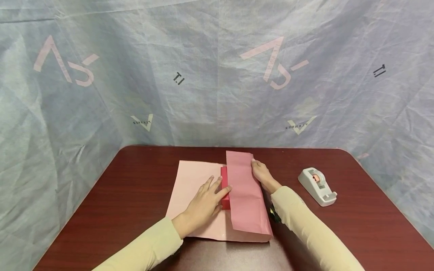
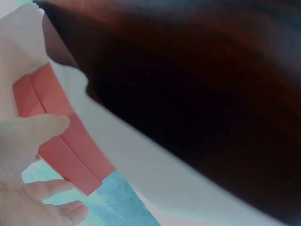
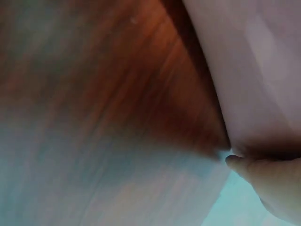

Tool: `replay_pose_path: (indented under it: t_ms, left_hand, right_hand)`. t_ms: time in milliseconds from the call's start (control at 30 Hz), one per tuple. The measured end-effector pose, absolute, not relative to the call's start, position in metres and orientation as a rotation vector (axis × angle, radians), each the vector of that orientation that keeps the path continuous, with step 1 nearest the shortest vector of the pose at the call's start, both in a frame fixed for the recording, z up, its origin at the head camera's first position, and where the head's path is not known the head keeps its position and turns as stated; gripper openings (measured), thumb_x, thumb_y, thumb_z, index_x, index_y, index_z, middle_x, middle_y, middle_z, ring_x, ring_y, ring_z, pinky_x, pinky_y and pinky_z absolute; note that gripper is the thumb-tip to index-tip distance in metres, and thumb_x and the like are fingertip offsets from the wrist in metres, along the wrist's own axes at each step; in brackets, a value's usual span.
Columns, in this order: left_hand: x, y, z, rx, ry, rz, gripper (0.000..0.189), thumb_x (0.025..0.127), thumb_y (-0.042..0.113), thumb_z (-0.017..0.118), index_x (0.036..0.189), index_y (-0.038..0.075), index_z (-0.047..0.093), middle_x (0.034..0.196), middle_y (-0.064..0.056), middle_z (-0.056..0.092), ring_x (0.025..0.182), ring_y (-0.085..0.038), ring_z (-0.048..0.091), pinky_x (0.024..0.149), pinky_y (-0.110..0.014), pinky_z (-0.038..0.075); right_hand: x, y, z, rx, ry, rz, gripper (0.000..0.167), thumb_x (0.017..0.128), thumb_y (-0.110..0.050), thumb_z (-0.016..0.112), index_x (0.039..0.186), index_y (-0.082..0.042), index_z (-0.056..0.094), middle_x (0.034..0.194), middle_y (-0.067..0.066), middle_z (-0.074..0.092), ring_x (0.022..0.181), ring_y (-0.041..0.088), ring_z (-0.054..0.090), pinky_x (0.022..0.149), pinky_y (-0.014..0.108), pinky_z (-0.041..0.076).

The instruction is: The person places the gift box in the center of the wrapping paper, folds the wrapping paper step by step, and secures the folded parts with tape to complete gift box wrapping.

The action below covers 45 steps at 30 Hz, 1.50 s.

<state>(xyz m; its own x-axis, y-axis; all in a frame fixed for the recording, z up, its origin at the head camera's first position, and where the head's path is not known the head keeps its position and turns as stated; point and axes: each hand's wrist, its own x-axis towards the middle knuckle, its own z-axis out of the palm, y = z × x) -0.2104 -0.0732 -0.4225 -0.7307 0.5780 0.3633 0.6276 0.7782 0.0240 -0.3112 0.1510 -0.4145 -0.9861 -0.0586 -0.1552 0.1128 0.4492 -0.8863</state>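
Observation:
A red box (image 1: 225, 204) lies on a sheet of pink paper (image 1: 194, 173), its right part covered by a raised pink flap (image 1: 245, 203) of that paper. My left hand (image 1: 203, 201) rests on the box's uncovered strip with fingers spread. In the left wrist view, the thumb (image 2: 59, 125) lies across the red box (image 2: 77, 141) and the other fingers reach beside it. At the paper's right edge, near its far end, my right hand (image 1: 264, 175) holds the flap. The right wrist view shows one digit (image 3: 240, 165) against the paper (image 3: 254, 70); the other fingers are hidden.
To the right on the dark red wooden table (image 1: 135, 188) stands a white tape dispenser (image 1: 317, 186). A small dark object (image 1: 274, 214) shows partly beneath the right forearm. Behind the table hangs a grey printed sheet (image 1: 217, 94).

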Motion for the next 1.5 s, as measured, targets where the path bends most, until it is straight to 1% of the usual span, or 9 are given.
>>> replay_pose_path:
  t_ms: [100, 233, 467, 700, 967, 1100, 1233, 1367, 1500]
  left_hand:
    - [-0.21, -0.073, -0.423, -0.917, -2.638, -0.203, 0.064, 0.075, 0.021, 0.073, 0.133, 0.024, 0.046, 0.139, -0.018, 0.042, 0.126, -0.043, 0.038, 0.096, -0.05, 0.039]
    - [-0.21, -0.074, -0.423, -0.918, -2.636, -0.209, 0.066, 0.074, 0.022, 0.074, 0.134, 0.024, 0.045, 0.139, -0.018, 0.042, 0.127, -0.042, 0.038, 0.098, -0.049, 0.038]
    - [-0.21, -0.074, -0.423, -0.92, -2.645, -0.208, 0.066, 0.075, 0.021, 0.073, 0.134, 0.024, 0.044, 0.139, -0.018, 0.041, 0.127, -0.042, 0.037, 0.097, -0.049, 0.039]
    - [-0.21, -0.073, -0.423, -0.912, -2.637, -0.2, 0.065, 0.074, 0.021, 0.073, 0.133, 0.023, 0.046, 0.138, -0.018, 0.042, 0.126, -0.043, 0.039, 0.097, -0.049, 0.039]
    - [-0.21, -0.073, -0.422, -0.908, -2.634, -0.21, 0.065, 0.074, 0.02, 0.073, 0.134, 0.024, 0.046, 0.139, -0.018, 0.042, 0.125, -0.044, 0.039, 0.097, -0.05, 0.039]
    - [-0.21, -0.073, -0.423, -0.908, -2.644, -0.207, 0.066, 0.075, 0.02, 0.073, 0.134, 0.025, 0.045, 0.14, -0.017, 0.041, 0.126, -0.044, 0.038, 0.097, -0.05, 0.039]
    - [-0.21, -0.074, -0.423, -0.916, -2.649, -0.206, 0.066, 0.075, 0.02, 0.073, 0.135, 0.024, 0.044, 0.14, -0.018, 0.041, 0.126, -0.044, 0.038, 0.098, -0.05, 0.038]
    - [-0.21, -0.074, -0.422, -0.914, -2.64, -0.179, 0.065, 0.075, 0.021, 0.072, 0.134, 0.023, 0.045, 0.139, -0.018, 0.042, 0.126, -0.044, 0.038, 0.099, -0.05, 0.037]
    - [-0.21, -0.073, -0.422, -0.906, -2.627, -0.149, 0.064, 0.075, 0.022, 0.072, 0.133, 0.023, 0.045, 0.138, -0.017, 0.044, 0.125, -0.044, 0.039, 0.099, -0.049, 0.038]
  right_hand:
    - [-0.297, 0.153, -0.415, -0.029, 2.529, -1.531, 0.055, 0.101, -0.03, 0.021, 0.141, 0.008, 0.02, 0.146, 0.027, 0.023, 0.137, 0.037, 0.018, 0.111, 0.048, 0.016]
    - [-0.266, 0.157, -0.414, -0.11, 2.556, -1.471, 0.058, 0.101, -0.031, 0.024, 0.14, 0.011, 0.019, 0.145, 0.03, 0.021, 0.137, 0.039, 0.016, 0.111, 0.049, 0.013]
    - [-0.212, 0.165, -0.412, -0.148, 2.497, -1.389, 0.071, 0.099, -0.04, 0.028, 0.142, 0.01, 0.003, 0.149, 0.028, 0.007, 0.139, 0.036, 0.007, 0.111, 0.05, 0.008]
    - [-0.188, 0.167, -0.412, -0.19, 2.399, -1.426, 0.077, 0.098, -0.037, 0.035, 0.141, 0.012, -0.007, 0.149, 0.03, -0.001, 0.138, 0.039, 0.002, 0.11, 0.053, 0.004]
    - [-0.18, 0.176, -0.406, -0.228, 2.238, -1.423, 0.08, 0.097, -0.034, 0.039, 0.141, 0.005, -0.015, 0.15, 0.022, -0.015, 0.138, 0.035, -0.012, 0.108, 0.056, -0.003]
    - [-0.185, 0.178, -0.402, -0.269, 2.346, -1.361, 0.079, 0.097, -0.036, 0.038, 0.142, 0.004, -0.013, 0.151, 0.022, -0.011, 0.139, 0.035, -0.007, 0.109, 0.054, 0.001]
    - [-0.196, 0.176, -0.405, -0.404, 2.491, -1.334, 0.072, 0.099, -0.031, 0.035, 0.144, 0.002, -0.01, 0.151, 0.022, -0.007, 0.139, 0.036, -0.002, 0.11, 0.054, 0.006]
    - [-0.21, 0.171, -0.411, -0.556, 2.65, -1.273, 0.066, 0.098, -0.026, 0.038, 0.145, 0.002, 0.001, 0.152, 0.022, -0.003, 0.139, 0.038, 0.002, 0.108, 0.056, 0.011]
    - [-0.221, 0.168, -0.415, -0.616, 2.773, -1.198, 0.062, 0.097, -0.026, 0.042, 0.145, 0.0, 0.012, 0.152, 0.022, -0.002, 0.137, 0.041, 0.01, 0.105, 0.059, 0.018]
